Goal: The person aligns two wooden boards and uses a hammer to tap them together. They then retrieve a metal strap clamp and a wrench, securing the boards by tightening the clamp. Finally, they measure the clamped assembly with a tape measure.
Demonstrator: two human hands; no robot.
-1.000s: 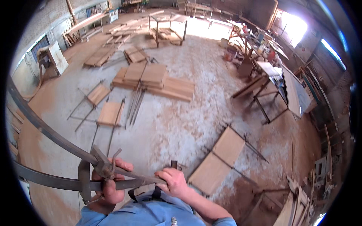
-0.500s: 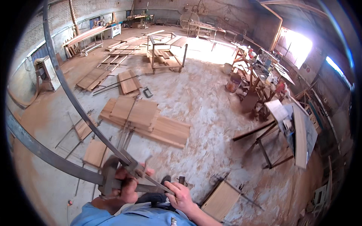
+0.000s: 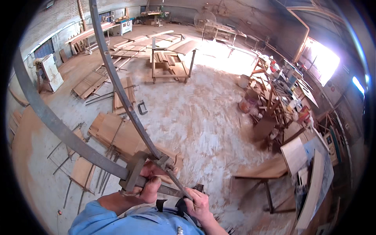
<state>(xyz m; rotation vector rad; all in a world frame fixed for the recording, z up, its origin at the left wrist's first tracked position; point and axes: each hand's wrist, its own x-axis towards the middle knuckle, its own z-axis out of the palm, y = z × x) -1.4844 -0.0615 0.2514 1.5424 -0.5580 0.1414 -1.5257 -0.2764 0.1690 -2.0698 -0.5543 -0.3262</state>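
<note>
Two long dark metal bar clamps rise from my hands toward the upper left, looking curved by the lens. My left hand (image 3: 150, 188) is closed around them near their jaws, its fingers partly hidden behind the metal. The wider bar clamp (image 3: 78, 144) has a block-like jaw beside my left thumb. On the narrower bar clamp (image 3: 122, 94), a smaller jaw sits just above the left fingers. My right hand (image 3: 198, 204) pinches the lower end of the narrower bar, near my blue shirt.
Stacked wooden panels (image 3: 119, 133) lie on the floor ahead, with more clamped panels (image 3: 82, 172) at left. A C-clamp (image 3: 142, 107) rests beyond them. Farther off stands a metal-framed cart (image 3: 172, 78) with boards. Cluttered benches (image 3: 274, 102) and a board-topped stand (image 3: 293, 156) line the right.
The bar clamps have swung rightward and more upright in the picture, both hands moving slightly right with them. My view has also shifted, and the floor panels sit farther left. Both grips stay closed.
</note>
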